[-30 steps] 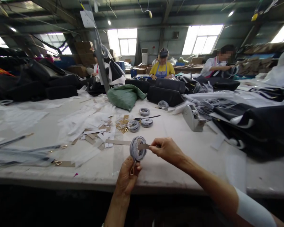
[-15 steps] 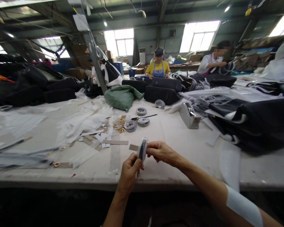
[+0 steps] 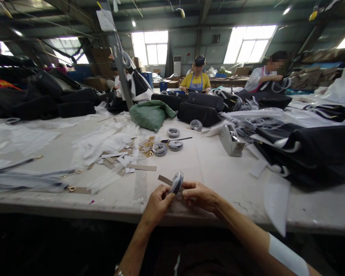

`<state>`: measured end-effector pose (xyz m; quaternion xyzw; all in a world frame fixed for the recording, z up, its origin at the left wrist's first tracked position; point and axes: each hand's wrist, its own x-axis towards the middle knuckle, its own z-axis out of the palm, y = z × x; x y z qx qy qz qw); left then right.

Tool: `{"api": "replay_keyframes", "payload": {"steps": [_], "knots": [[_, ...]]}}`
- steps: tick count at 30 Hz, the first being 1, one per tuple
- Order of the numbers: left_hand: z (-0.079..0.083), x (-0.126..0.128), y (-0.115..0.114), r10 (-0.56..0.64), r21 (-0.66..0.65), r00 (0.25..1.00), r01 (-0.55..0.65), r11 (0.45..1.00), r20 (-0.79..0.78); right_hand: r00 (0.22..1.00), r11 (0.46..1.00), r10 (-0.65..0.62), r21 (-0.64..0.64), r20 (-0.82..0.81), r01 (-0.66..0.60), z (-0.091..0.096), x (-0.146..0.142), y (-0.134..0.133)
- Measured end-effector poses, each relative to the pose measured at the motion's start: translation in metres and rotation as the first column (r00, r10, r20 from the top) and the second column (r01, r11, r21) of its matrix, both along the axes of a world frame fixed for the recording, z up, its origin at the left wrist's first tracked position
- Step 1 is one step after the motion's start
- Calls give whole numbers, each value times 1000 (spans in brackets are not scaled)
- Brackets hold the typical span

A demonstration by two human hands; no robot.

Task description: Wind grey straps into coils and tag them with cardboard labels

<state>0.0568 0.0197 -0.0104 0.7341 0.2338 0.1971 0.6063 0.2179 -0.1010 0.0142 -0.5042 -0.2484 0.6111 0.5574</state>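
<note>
A coiled dark strap in clear plastic wrap [image 3: 177, 183] is held up over the table's front part. My left hand [image 3: 158, 204] is closed on its left side, thumb in front. My right hand [image 3: 199, 195] is at the coil's right side with its fingers pinched; whether they grip the coil or some small piece at its edge is hard to see. Behind the coil a grey-brown card strip [image 3: 164, 179] sticks out to the left. Farther back on the table lie several wrapped strap coils [image 3: 160, 149] beside gold-coloured clips [image 3: 149, 152].
Paper and card scraps [image 3: 112, 159] spread over the table's left middle. Long straps with gold hooks [image 3: 46, 182] lie at left. A tape dispenser [image 3: 231, 142] stands to the right, near black bags [image 3: 313, 153]. A green cloth bundle [image 3: 152, 115] sits farther back. Co-workers [image 3: 196, 78] are beyond.
The coil has turned from nearly edge-on to a tilted position. My right hand has come slightly lower and closer against its side. The camera view has shifted a little.
</note>
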Motion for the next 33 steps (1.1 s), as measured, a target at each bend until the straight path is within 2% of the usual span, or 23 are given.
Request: {"api": "replay_keyframes", "payload": {"steps": [2, 5, 9, 12, 15, 19, 22, 24, 29, 31, 33], "knots": [[-1, 2, -2, 6, -23, 999, -7, 1000, -47, 998, 998, -61, 3, 11, 61, -6, -5, 0], [-3, 8, -7, 29, -155, 994, -46, 987, -109, 985, 991, -134, 29, 105, 132, -14, -11, 4], [-10, 15, -13, 206, -272, 975, -221, 937, -81, 985, 986, -165, 26, 41, 164, -16, -13, 5], [-12, 17, -15, 328, -264, 945, -318, 911, -4, 978, 978, -206, 7, -28, 207, -15, -14, 4], [-6, 15, -18, 389, -196, 916, -366, 910, 98, 966, 967, -255, -1, -32, 255, -16, -18, 4], [4, 10, -22, 332, -108, 938, -321, 941, 101, 947, 949, -315, 26, 61, 313, -15, -27, 5], [7, 6, -21, 265, -141, 964, -258, 956, 37, 935, 949, -314, 66, 164, 307, -10, -33, 3], [7, 3, -19, 251, -174, 968, -244, 954, 21, 958, 967, -253, 76, 133, 245, -8, -33, 0], [10, -3, -15, 248, -295, 968, -226, 928, 39, 973, 983, -152, 73, -175, 167, -13, -27, -8], [10, -4, -15, 247, -359, 968, -211, 909, 55, 983, 985, -116, 110, -145, 133, -16, -27, -9], [9, -6, -15, 237, -381, 970, -196, 904, 63, 992, 983, -125, 137, -11, 125, -18, -31, -7]]}}
